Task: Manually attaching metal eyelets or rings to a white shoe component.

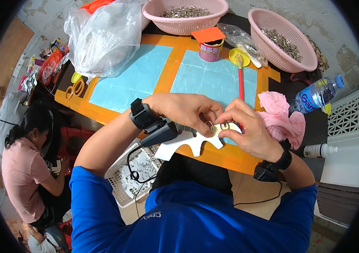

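A flat white piece with a scalloped edge reaches over the table's front edge, its upper end between my hands. My left hand is closed at that end, fingertips pinched beside a small metal ring. Just to the right, my right hand is closed, with thumb and index finger around a second metal ring on the piece's yellowish end. More metal loops show along the piece's upper edge near my left wrist. My fingers partly hide both rings.
Behind my hands stand an open tin and a brush with a red handle. Pink baskets hold metal parts. A pink cloth and water bottle lie right; a white basket is below. Someone sits left.
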Motion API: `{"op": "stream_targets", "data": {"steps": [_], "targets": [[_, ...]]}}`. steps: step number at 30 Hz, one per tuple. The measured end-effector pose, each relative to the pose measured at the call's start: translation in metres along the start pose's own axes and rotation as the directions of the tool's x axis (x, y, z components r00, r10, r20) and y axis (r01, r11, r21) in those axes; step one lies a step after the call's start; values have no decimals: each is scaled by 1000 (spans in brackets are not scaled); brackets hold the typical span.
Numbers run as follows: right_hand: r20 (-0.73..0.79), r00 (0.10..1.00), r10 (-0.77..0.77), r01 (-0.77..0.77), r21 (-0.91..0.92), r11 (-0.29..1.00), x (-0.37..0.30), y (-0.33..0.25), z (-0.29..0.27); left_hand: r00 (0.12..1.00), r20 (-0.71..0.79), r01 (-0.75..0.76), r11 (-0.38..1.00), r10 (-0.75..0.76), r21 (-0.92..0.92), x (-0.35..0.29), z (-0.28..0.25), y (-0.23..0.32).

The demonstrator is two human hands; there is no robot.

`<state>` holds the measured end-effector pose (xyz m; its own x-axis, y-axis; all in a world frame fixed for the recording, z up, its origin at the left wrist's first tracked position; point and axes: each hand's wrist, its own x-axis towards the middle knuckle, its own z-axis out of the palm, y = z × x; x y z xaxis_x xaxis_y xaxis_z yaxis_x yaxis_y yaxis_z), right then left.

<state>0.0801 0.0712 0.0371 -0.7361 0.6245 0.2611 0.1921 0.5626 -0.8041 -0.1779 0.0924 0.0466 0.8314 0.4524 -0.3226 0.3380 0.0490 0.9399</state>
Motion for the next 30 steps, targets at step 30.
{"op": "stream_targets", "data": {"steps": [30], "targets": [[33,998,-44,44,21,999,0,5,-1,988,36,143,968,-153,204,0,-5,16]]}}
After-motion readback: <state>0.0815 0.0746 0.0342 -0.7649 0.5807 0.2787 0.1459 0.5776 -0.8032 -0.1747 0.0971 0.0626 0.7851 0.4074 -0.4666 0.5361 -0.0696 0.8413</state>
